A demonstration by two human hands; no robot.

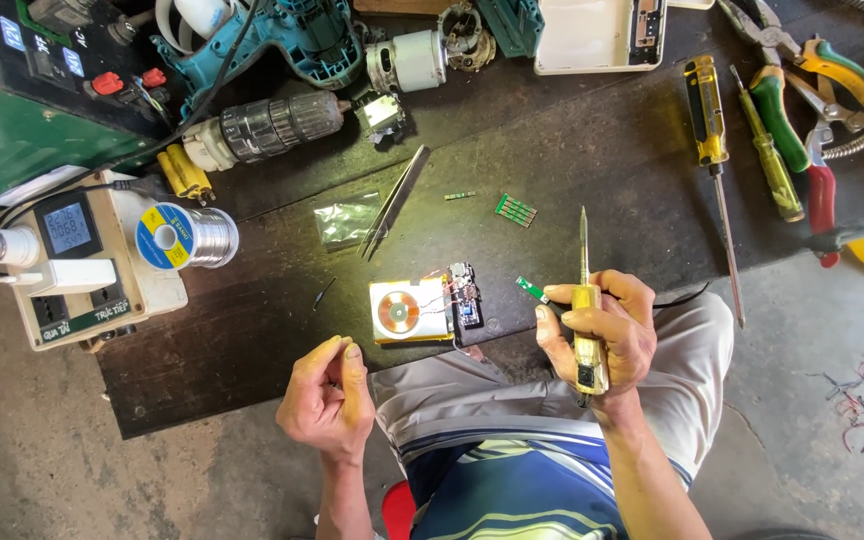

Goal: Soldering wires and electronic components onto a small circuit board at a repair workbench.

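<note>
The right hand (pixel 600 335) is wrapped around a yellow-handled soldering iron (pixel 585 320), its tip pointing away from the body, just right of the coil-and-circuit-board assembly (pixel 424 308) at the dark workbench's (pixel 572 160) near edge. The left hand (pixel 327 400) hangs below-left of that assembly, fingers pinched together; whether it holds anything I cannot tell. A solder spool (pixel 184 237) lies well left of the assembly.

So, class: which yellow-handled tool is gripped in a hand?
The soldering iron in the right hand, tip up; the yellow-handled screwdriver lies untouched on the bench.

Small blue-lit meter screen (pixel 67 226) far left, blue-yellow round spool label (pixel 163 237) beside it
</note>
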